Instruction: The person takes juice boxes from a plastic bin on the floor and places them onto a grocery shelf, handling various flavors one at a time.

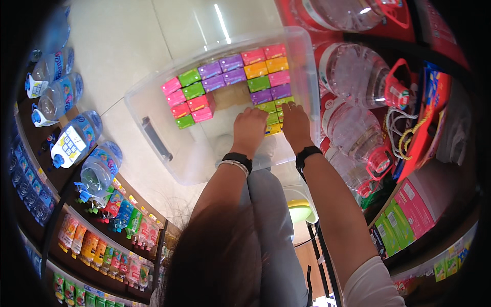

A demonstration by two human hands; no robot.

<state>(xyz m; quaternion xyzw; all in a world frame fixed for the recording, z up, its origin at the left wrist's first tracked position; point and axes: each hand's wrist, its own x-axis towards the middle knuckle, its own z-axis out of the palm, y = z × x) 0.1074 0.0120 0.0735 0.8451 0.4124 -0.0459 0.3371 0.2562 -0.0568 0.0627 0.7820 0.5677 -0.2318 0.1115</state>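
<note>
A clear plastic storage bin [140, 98] stands on the floor before me, with small cartons in it. Along its left, far and right sides the cartons form rows in pink [175, 96], purple [210, 70], orange [256, 70] and green. My left hand [250, 128] reaches into the bin, its bent fingers at the left side of the yellow-green cartons [270, 107]. On their right side, my right hand [296, 122] has its fingertips over the top of that same group. Both hands' fingertips are partly hidden, so their hold on the cartons is unclear. A yellow carton [272, 129] shows between the hands.
Large water bottles [356, 73] with red handles stand close on the right. To the left are blue-capped water bottles [74, 134] and shelves of bottled drinks [96, 249]. Pink and green boxes [416, 203] fill a shelf at lower right. A yellow-green round object [299, 211] is beside my leg.
</note>
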